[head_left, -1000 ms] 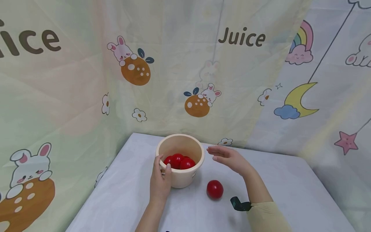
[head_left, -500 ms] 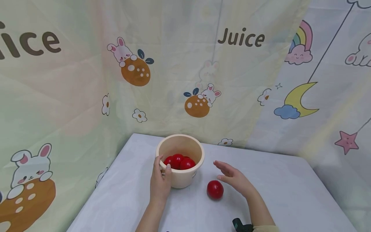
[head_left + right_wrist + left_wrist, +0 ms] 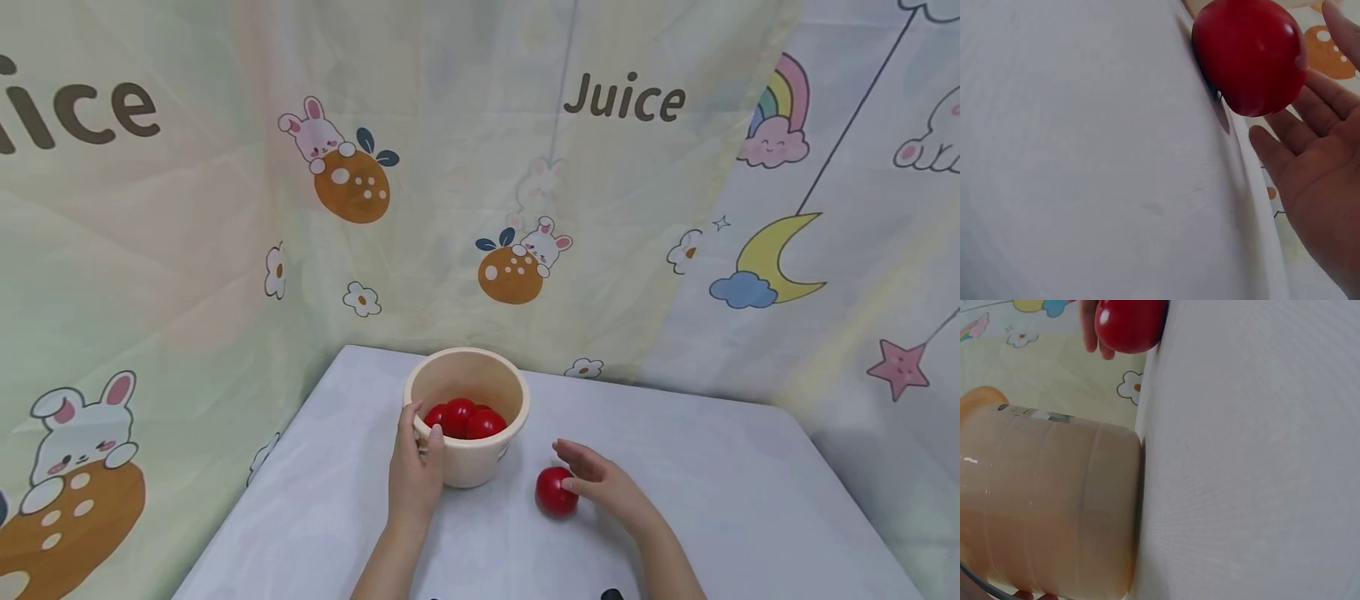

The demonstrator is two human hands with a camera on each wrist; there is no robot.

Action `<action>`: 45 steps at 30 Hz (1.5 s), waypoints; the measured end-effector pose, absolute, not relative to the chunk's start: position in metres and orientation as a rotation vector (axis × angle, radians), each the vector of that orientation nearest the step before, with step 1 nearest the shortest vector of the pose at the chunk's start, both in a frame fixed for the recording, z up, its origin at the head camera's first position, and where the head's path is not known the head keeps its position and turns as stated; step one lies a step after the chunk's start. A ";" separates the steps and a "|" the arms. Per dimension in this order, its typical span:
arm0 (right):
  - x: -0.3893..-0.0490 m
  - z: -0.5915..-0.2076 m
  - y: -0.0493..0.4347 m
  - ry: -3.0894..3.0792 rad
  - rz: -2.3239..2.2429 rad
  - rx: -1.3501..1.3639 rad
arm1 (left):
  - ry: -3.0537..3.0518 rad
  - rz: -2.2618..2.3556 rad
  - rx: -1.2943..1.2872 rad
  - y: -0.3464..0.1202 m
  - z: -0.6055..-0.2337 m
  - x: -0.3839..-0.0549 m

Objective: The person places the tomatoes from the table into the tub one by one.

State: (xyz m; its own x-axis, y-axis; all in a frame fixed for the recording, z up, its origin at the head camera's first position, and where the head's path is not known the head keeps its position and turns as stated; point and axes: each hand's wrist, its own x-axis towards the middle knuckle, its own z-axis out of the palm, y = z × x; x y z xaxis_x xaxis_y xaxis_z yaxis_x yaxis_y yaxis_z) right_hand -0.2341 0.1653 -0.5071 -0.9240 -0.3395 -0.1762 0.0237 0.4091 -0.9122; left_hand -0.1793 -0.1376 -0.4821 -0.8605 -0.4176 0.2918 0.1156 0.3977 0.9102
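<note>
My left hand (image 3: 414,483) grips the near left rim of a cream plastic bucket (image 3: 471,463), thumb outside and fingers over the edge. Several shiny red round fruits (image 3: 484,423) lie in the bucket. Right of it, one more red round fruit (image 3: 553,493) sits on the table; whether it is a tomato or an apple I cannot tell. My right hand (image 3: 617,493) is beside this fruit, fingers extended behind it and thumb over its right edge. In the right wrist view, the palm (image 3: 1329,181) faces the fruit (image 3: 1250,56) with the fingers spread and uncurled.
A white cloth covers the table (image 3: 720,492). Printed curtains (image 3: 420,250) hang close behind and at both sides. The bucket stands near the table's back edge, and a printed label shows on its wall (image 3: 1054,500) in the left wrist view.
My right hand has come down and toward me, from beside the bucket's rim to the lone red fruit. The left hand, bucket and fruits have stayed put.
</note>
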 end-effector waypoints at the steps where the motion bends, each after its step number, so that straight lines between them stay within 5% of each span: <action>1: -0.234 -0.509 0.165 2.334 -1.523 -0.268 | -2.178 -1.475 0.257 -0.137 -0.482 -0.179; 45: -0.229 -0.532 0.164 2.519 -1.391 -0.134 | -2.180 -1.463 0.267 -0.138 -0.485 -0.181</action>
